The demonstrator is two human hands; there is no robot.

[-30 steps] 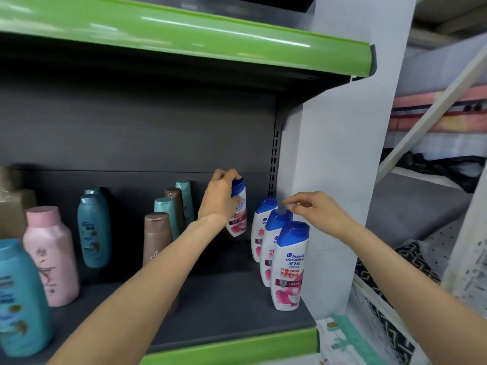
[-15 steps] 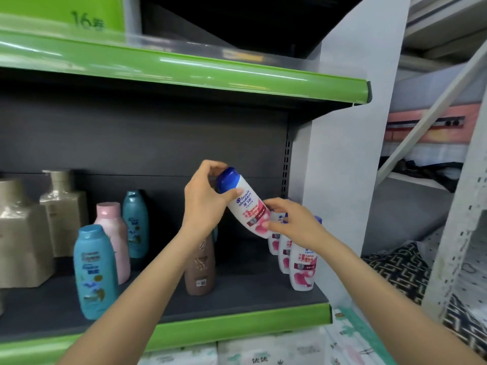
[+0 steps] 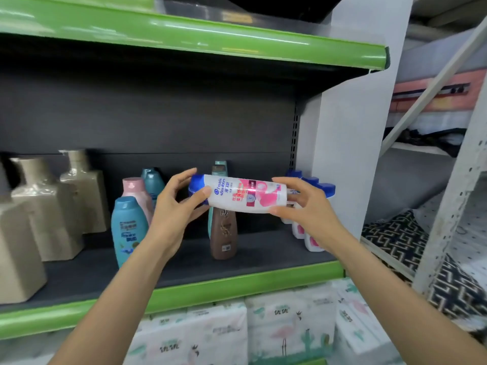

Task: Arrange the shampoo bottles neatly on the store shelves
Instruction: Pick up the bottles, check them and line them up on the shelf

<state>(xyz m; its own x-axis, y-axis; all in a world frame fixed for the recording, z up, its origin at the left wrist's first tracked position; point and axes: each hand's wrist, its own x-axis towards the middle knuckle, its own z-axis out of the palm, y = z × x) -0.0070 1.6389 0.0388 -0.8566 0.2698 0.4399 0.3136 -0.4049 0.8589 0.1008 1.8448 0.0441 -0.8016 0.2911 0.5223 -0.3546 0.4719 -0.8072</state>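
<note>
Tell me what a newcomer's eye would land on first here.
First, the white bottle with a blue cap, held sideways in mid-air between the left hand and right hand, in front of the shelf. Next, the matching row of bottles standing at the shelf's right end, and the beige jugs at left.

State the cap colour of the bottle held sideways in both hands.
Blue, on the white shampoo bottle; head view.

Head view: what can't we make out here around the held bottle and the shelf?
- Row of white blue-capped bottles, head view: mostly hidden behind the right hand and the held shampoo bottle; count uncertain.
- Teal bottle at the back: only its cap shows, above the brown bottle.
- Beige bottles: the nearest is cut by the left edge.
- Small print on the held bottle's label: too small and blurred.
- Left hand: covers part of the blue cap.
</note>
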